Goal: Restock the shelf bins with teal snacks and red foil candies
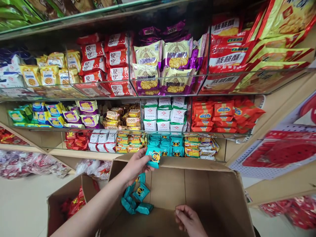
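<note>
My left hand [138,164] reaches across the cardboard box and grips a teal snack packet [153,157] between thumb and fingers. The packet is above the box's far edge, just in front of the shelf's stack of teal packets [176,146]. Several more loose teal packets [141,192] lie inside the box [197,187], at its left side. Low over the right part of the box is my right hand [189,220], its fingers curled in and nothing visible in them.
Divided shelves with clear fronts hold white packets [163,114], red packets [223,110] and purple biscuit bags [177,54]. A smaller carton [55,204] with red packets stands at the left. Bagged red goods [293,210] lie low at the right.
</note>
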Motion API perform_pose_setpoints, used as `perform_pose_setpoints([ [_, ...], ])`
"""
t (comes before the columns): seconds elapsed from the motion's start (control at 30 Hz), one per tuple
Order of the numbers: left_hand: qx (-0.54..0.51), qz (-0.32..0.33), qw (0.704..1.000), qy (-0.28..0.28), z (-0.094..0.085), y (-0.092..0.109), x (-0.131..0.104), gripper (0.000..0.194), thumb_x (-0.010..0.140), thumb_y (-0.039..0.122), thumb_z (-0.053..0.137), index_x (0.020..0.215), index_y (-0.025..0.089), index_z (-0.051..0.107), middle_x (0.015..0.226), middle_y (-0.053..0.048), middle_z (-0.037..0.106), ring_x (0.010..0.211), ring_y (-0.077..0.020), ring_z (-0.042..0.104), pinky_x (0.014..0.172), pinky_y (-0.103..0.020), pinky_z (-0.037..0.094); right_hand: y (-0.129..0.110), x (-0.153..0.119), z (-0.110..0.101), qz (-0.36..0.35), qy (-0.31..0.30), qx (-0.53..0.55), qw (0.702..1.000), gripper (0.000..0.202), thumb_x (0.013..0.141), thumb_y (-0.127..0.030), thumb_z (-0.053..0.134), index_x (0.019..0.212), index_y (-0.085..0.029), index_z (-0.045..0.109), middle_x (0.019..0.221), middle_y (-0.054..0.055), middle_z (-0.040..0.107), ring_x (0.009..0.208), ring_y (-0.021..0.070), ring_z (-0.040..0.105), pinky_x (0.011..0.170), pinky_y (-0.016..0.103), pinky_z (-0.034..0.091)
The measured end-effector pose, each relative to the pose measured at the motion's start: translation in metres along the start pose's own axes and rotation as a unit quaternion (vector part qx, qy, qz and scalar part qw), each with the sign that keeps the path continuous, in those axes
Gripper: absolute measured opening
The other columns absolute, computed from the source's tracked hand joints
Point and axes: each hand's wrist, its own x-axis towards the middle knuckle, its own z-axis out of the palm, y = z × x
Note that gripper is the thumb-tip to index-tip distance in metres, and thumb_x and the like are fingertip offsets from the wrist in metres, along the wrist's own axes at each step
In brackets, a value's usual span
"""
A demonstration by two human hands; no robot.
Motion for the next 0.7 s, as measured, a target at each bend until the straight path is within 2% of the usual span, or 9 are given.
perform_pose_setpoints([
  [0.07, 0.026, 0.015, 0.999, 0.015, -0.006, 0.005, 0.016, 0.042, 0.06, 0.032, 0.068, 0.094, 0.017, 0.049, 0.069, 0.0, 0.06, 0.045, -0.0066, 0.055, 0.034, -0.012, 0.028, 0.006, 0.003, -0.001, 0.01, 0.003, -0.003, 1.0, 0.026, 0.055, -0.039, 0.066, 0.062, -0.017, 0.056, 0.053, -0.002, 0.053, 0.047, 0.0092, 0.047, 0.041, 0.018, 0.032],
  [0.23, 0.107, -0.019, 0.99, 0.089, -0.014, 0.008, 0.057, 0.03, 0.061, 0.025, 0.069, 0.085, 0.014, 0.056, 0.058, 0.002, 0.056, 0.037, -0.002, 0.043, 0.03, -0.011, 0.018, 0.022, 0.011, 0.002, 0.01, 0.024, -0.027, 0.999, 0.022, 0.056, -0.037, 0.062, 0.056, -0.017, 0.053, 0.05, -0.003, 0.052, 0.043, 0.0078, 0.044, 0.038, 0.017, 0.028],
  [0.3, 0.116, -0.019, 0.986, 0.114, -0.012, 0.007, 0.072, 0.035, 0.062, 0.023, 0.068, 0.092, 0.016, 0.053, 0.057, 0.003, 0.056, 0.037, -0.0044, 0.047, 0.03, -0.011, 0.022, 0.024, 0.012, 0.004, 0.011, 0.024, -0.03, 0.999, 0.022, 0.055, -0.037, 0.063, 0.056, -0.018, 0.052, 0.052, -0.002, 0.052, 0.043, 0.0078, 0.044, 0.037, 0.017, 0.027],
  [0.43, 0.12, -0.021, 0.978, 0.172, -0.006, -0.002, 0.1, 0.046, 0.069, 0.025, 0.063, 0.109, 0.016, 0.044, 0.065, -0.001, 0.06, 0.046, -0.0112, 0.058, 0.039, -0.017, 0.039, 0.02, 0.01, 0.004, 0.006, 0.013, -0.03, 0.999, 0.023, 0.054, -0.038, 0.063, 0.057, -0.018, 0.051, 0.052, -0.003, 0.051, 0.044, 0.0085, 0.046, 0.037, 0.017, 0.028],
  [0.57, 0.143, 0.005, 0.964, 0.226, -0.002, -0.012, 0.122, 0.041, 0.069, 0.022, 0.063, 0.107, 0.013, 0.049, 0.075, -0.006, 0.062, 0.055, -0.0151, 0.061, 0.047, -0.022, 0.044, 0.017, 0.007, 0.001, -0.013, -0.005, -0.033, 0.999, 0.023, 0.056, -0.039, 0.061, 0.057, -0.018, 0.05, 0.048, -0.004, 0.048, 0.042, 0.0078, 0.043, 0.036, 0.017, 0.028],
  [0.7, 0.174, 0.034, 0.946, 0.272, 0.001, -0.019, 0.138, 0.032, 0.071, 0.023, 0.062, 0.099, 0.01, 0.054, 0.078, -0.01, 0.063, 0.067, -0.0176, 0.062, 0.055, -0.023, 0.045, 0.021, 0.011, 0.002, 0.0, 0.004, -0.033, 0.999, 0.021, 0.056, -0.037, 0.059, 0.058, -0.018, 0.049, 0.048, -0.005, 0.047, 0.04, 0.0061, 0.041, 0.035, 0.016, 0.026],
])
